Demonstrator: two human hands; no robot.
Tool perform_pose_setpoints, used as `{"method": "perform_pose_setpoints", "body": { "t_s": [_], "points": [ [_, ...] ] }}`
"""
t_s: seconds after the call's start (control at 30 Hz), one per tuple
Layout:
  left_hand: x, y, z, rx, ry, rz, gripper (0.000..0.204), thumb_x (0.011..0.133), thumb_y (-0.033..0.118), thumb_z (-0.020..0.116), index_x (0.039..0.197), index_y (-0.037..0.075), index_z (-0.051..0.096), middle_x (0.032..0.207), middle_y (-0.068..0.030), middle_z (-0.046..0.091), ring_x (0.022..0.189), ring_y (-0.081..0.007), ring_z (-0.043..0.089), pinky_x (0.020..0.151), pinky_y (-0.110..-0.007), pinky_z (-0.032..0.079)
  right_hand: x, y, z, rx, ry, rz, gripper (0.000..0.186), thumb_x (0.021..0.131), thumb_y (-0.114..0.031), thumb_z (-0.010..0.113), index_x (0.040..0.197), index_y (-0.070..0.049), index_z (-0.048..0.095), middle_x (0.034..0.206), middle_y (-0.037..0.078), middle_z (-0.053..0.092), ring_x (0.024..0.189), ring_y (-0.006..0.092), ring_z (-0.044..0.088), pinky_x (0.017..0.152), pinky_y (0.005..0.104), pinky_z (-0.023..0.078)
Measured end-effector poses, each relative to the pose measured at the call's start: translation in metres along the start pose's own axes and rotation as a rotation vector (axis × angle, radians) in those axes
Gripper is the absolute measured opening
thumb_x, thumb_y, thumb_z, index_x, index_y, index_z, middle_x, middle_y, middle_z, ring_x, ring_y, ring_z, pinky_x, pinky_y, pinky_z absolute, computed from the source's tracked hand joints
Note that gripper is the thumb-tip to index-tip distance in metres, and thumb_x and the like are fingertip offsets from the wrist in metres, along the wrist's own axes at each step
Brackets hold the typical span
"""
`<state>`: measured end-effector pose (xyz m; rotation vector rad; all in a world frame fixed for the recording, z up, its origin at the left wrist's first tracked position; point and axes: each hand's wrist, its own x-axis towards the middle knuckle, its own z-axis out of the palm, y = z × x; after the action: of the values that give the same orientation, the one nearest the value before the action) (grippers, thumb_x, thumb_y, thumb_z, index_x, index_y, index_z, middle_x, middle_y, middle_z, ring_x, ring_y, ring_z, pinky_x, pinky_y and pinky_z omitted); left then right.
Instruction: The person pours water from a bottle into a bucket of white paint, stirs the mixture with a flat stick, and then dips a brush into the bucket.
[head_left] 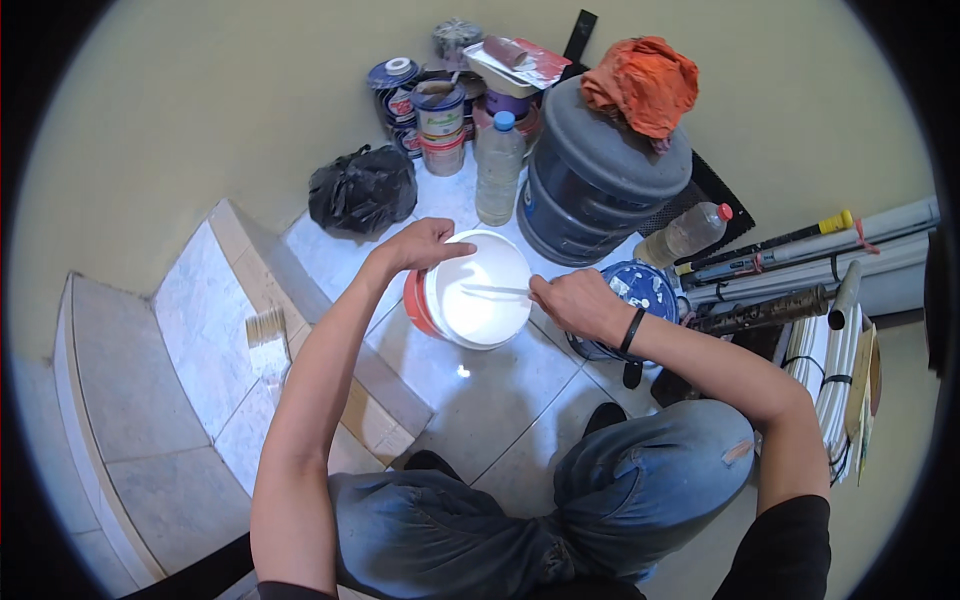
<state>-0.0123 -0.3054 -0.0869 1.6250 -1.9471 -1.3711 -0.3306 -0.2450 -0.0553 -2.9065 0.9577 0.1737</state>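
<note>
A small bucket (418, 300), white inside and partly red outside, stands tilted toward me over the tiled floor. My left hand (428, 246) grips its rim at the upper left, thumb over the edge and fingers curled outside. White material, apparently paint, shows inside. From the right side, my right hand (580, 302) is closed around a thin pale stick (498, 290) that reaches across into the bucket. How deep its far end goes is hard to tell. Behind my right hand is a blue, paint-splashed can (640, 287), partly covered by the wrist.
A flat paintbrush (267, 345) lies on the tiled step at left. Beyond the bucket are a black plastic bag (363, 190), a clear bottle (499, 170), several paint cans (440, 115) and a large dark drum (590, 150) topped by an orange cloth (645, 85). Poles (770, 245) lie at right.
</note>
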Motion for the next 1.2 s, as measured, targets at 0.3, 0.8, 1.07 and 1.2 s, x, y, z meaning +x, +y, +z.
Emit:
{"method": "perform_pose_setpoints", "body": {
  "t_s": [0.3,0.8,1.07,1.2],
  "points": [
    [-0.001,0.003,0.008,0.131,0.029,0.003,0.059,0.087,0.059,0.077,0.075,0.006,0.052,0.063,-0.0050,0.054,0.059,-0.0164,0.051,0.057,-0.035,0.046,0.001,-0.003,0.004,0.027,-0.038,0.008,0.016,0.094,-0.016,0.060,0.100,-0.001,0.063,0.064,0.017,0.066,0.061,0.0386,0.069,0.055,0.0509,0.052],
    [-0.002,-0.001,-0.004,0.081,0.024,-0.060,0.058,0.086,0.058,0.079,0.076,0.007,0.054,0.062,-0.0059,0.057,0.056,-0.0169,0.059,0.051,-0.034,0.048,-0.011,0.001,0.003,0.056,0.084,0.012,0.020,0.101,-0.025,0.061,0.095,-0.006,0.059,0.059,0.013,0.061,0.055,0.0375,0.063,0.052,0.0501,0.048],
    [-0.004,-0.001,-0.005,0.027,0.008,-0.085,0.058,0.087,0.056,0.081,0.072,0.011,0.047,0.061,-0.0011,0.052,0.055,-0.0120,0.056,0.049,-0.031,0.049,-0.011,-0.003,0.003,0.077,0.060,0.026,0.026,0.103,-0.028,0.058,0.093,-0.004,0.061,0.061,0.014,0.064,0.056,0.0387,0.065,0.052,0.0503,0.049],
    [-0.003,-0.002,-0.006,0.027,0.017,-0.099,0.058,0.086,0.056,0.081,0.072,0.012,0.047,0.062,-0.0009,0.052,0.056,-0.0117,0.056,0.049,-0.031,0.049,-0.011,-0.007,0.002,0.079,0.086,0.024,0.028,0.103,-0.029,0.058,0.092,-0.004,0.061,0.061,0.014,0.064,0.056,0.0388,0.065,0.053,0.0500,0.050]
  ]
}}
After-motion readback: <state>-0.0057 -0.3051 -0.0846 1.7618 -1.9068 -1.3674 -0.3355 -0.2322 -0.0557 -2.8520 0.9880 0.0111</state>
